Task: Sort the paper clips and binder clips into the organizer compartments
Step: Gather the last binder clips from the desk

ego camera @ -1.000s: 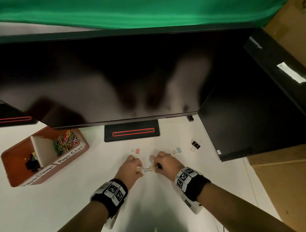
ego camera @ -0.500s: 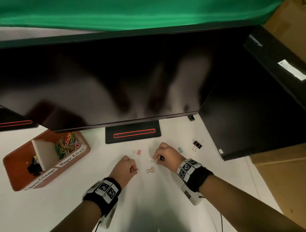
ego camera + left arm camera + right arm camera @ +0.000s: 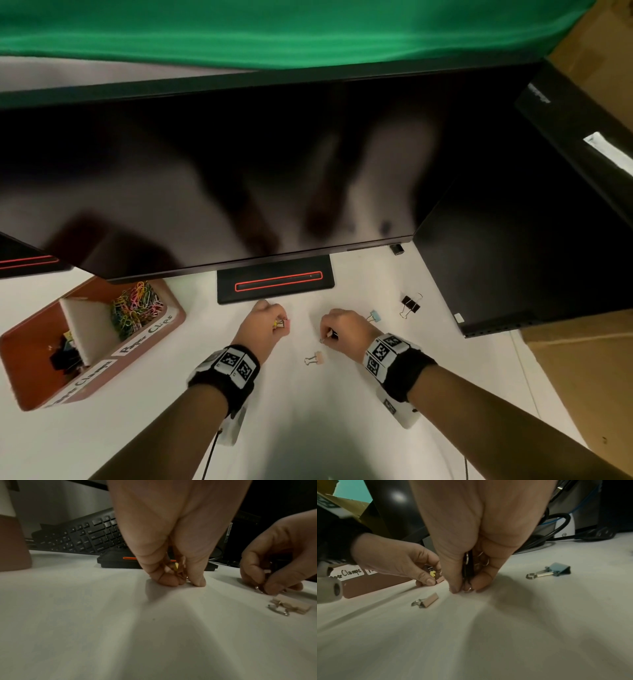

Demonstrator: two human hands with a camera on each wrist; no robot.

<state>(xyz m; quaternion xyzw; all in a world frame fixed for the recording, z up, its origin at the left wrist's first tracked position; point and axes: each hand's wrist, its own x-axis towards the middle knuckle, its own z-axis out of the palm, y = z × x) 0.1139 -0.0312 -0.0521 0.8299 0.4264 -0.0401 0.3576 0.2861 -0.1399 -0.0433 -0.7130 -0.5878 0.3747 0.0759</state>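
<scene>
My left hand [image 3: 279,323] [image 3: 187,580] holds a yellow binder clip [image 3: 176,566] [image 3: 433,574], and its fingertips pinch at a pink binder clip [image 3: 287,324] [image 3: 440,580] lying on the white table. My right hand [image 3: 327,337] [image 3: 465,588] grips black binder clips [image 3: 468,566] with its fingertips down on the table. A peach binder clip [image 3: 315,359] [image 3: 426,601] [image 3: 291,607] lies between the hands, nearer me. A blue binder clip [image 3: 373,315] [image 3: 554,571] and a black one [image 3: 411,303] lie to the right. The brown organizer [image 3: 30,387] stands at the left.
The organizer's far compartment holds coloured paper clips [image 3: 135,305]; the near one holds binder clips [image 3: 65,353]. A large dark monitor [image 3: 239,171] overhangs the table, with its stand base [image 3: 275,284] just beyond the hands. A second black screen [image 3: 513,257] stands at the right.
My left hand has moved away from me, from beside the peach clip to the pink clip. The right hand has stayed near the same spot, still holding its clips.
</scene>
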